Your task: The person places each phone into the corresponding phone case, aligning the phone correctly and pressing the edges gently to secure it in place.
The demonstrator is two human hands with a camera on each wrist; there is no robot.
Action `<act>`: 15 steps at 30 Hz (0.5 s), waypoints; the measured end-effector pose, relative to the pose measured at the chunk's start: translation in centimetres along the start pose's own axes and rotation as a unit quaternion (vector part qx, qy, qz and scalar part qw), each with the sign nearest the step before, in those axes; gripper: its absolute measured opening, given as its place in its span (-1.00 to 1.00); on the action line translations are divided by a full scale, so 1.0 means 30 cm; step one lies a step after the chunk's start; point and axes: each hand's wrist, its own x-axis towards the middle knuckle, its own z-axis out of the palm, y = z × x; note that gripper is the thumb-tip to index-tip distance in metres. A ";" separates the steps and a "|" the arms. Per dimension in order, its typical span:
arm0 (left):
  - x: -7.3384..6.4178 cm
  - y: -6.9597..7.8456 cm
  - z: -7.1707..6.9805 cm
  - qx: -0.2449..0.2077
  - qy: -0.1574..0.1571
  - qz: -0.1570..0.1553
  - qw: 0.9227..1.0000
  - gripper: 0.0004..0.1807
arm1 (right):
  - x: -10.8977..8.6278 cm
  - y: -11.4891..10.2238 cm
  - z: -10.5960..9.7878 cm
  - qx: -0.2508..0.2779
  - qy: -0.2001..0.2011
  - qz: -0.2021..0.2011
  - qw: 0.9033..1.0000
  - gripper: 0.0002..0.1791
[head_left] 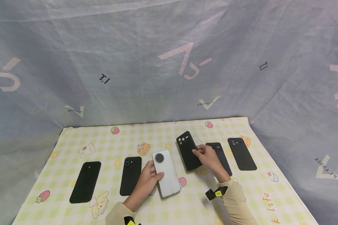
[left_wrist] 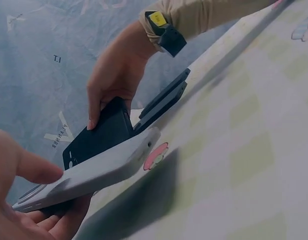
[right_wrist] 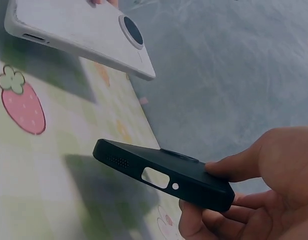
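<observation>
My left hand [head_left: 146, 179] holds a white phone [head_left: 169, 178] by its left edge, thumb across its back. A round dark camera disc sits at the phone's top. In the left wrist view the white phone [left_wrist: 104, 167] is raised, with its shadow below on the cloth. My right hand [head_left: 209, 157] pinches a black phone case [head_left: 188, 154] by its right side, to the right of the white phone. Camera cutouts show near the case's top. In the right wrist view the case [right_wrist: 119, 160] is tilted above the table, its port and speaker holes facing the camera.
On the checked tablecloth [head_left: 107, 147] lie a plain black phone or case [head_left: 85, 182] at far left and a two-lens black one [head_left: 126, 182] beside my left hand. Another dark one [head_left: 220, 153] is partly behind my right hand; a black case [head_left: 242, 154] lies at far right. Grey fabric [head_left: 135, 78] hangs behind.
</observation>
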 end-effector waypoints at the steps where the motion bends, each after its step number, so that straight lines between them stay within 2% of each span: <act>1: 0.001 0.002 -0.001 -0.008 0.000 -0.004 1.000 -0.33 | -0.002 -0.003 0.001 0.008 -0.001 0.004 1.000 -0.67; 8: 0.009 0.022 -0.007 -0.042 0.006 -0.029 0.999 -0.40 | -0.026 -0.039 0.017 0.091 -0.012 0.024 0.995 -0.73; 15: 0.011 0.024 -0.017 -0.033 0.025 -0.042 0.998 -0.38 | -0.062 -0.066 0.039 0.166 -0.030 0.049 0.984 -0.68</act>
